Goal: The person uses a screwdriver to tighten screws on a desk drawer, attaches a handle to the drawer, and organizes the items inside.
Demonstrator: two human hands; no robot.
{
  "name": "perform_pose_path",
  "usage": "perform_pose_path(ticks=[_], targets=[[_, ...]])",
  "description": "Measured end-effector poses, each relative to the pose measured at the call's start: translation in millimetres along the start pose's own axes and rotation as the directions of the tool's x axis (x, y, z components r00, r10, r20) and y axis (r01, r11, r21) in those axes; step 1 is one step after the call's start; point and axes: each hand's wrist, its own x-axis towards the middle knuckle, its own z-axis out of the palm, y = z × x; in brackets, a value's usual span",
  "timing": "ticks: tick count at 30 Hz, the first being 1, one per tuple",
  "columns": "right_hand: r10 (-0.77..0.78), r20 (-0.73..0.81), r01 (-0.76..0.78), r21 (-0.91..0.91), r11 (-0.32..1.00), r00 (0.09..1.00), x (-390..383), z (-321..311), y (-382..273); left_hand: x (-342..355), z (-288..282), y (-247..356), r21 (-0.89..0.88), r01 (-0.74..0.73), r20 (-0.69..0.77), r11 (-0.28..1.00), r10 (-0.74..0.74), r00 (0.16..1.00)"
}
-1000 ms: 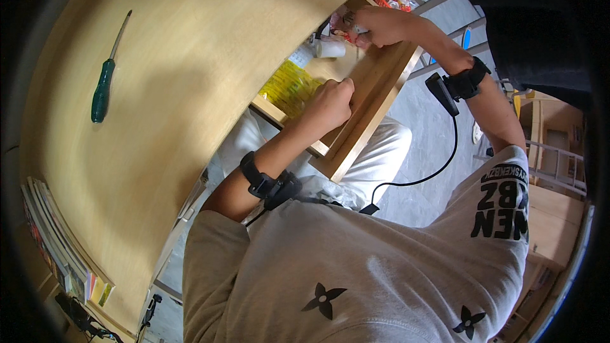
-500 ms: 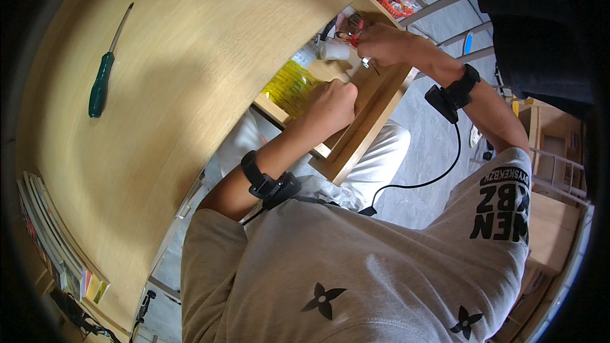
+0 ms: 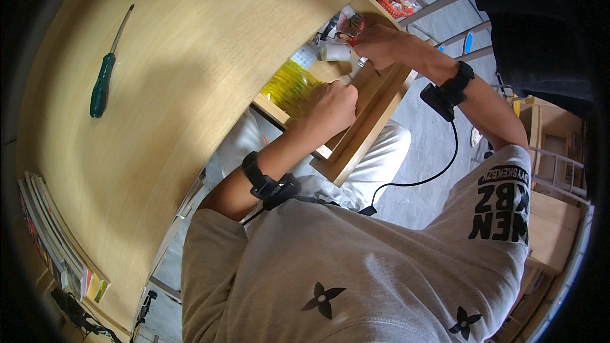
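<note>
A wooden drawer (image 3: 356, 156) is pulled out from under the desk, and both my hands are over it. My left hand (image 3: 335, 107) is closed in a fist beside a yellow plastic packet (image 3: 287, 86); whatever its fingers hold is hidden. At the drawer's far end, my right hand (image 3: 380, 46) is curled, fingers down, among small items. A small whitish-metal piece (image 3: 362, 62) shows by its fingertips, too small to name. Next to that hand lie a white roll (image 3: 335, 51) and a clear packet with red parts (image 3: 351, 24).
On the desk top (image 3: 190, 89) lies a green-handled screwdriver (image 3: 101, 86). Books (image 3: 57, 228) stand at the lower left. Black bands with small boxes sit on both wrists, and a black cable (image 3: 424, 181) trails from the right one. Dark cloth (image 3: 534, 44) hangs at upper right.
My right hand has shifted slightly left in the drawer, and the small piece by its fingertips has moved with it. My left hand has barely moved.
</note>
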Motion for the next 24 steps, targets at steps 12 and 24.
perform_pose_path(ticks=[12, 24], targets=[[-0.093, -0.039, 0.093, 0.001, 0.996, 0.995, 3.3, 23.5, 11.6, 0.7, 4.0, -6.3, -0.008, -0.023, -0.009, 1.000, 0.023, 1.000], [-0.108, 0.010, 0.108, 0.006, 0.994, 0.994, 8.3, 14.7, -1.0, 1.6, 10.0, -10.4, -0.060, -0.034, -0.003, 0.998, 0.034, 0.999]])
